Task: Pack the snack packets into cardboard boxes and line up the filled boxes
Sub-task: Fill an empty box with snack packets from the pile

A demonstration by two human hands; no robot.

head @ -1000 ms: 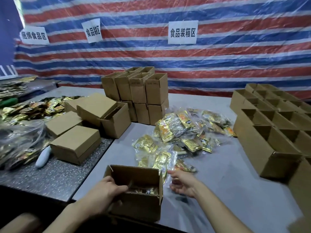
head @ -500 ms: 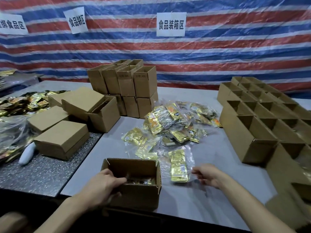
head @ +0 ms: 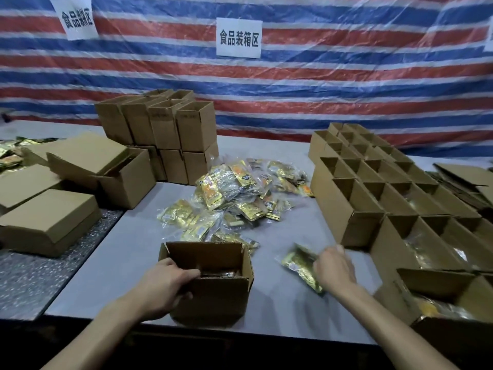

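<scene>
Two hands in view, both holding something. The left hand (head: 165,287) grips the near-left wall of the open box (head: 213,295), fingers curled over the rim and into it. The box sits at the front edge of the grey desk (head: 128,249), flaps up, with some packets low inside. The right hand (head: 333,271), just right of the box, has its fingers curled on a gold packet (head: 300,264), held by its right end. The packet is tilted and low over the desk; contact cannot be told, and the hand is blurred. A loose packet pile (head: 240,198) lies mid-desk behind the box. Rows of open boxes (head: 373,188) stand at right, the nearer ones with packets inside. Stacked boxes (head: 165,134) stand back left. Closed boxes (head: 48,220) lie on a speckled surface (head: 40,276) at left. A striped tarp (head: 320,76) hangs behind, with a white sign (head: 238,37) on it.
</scene>
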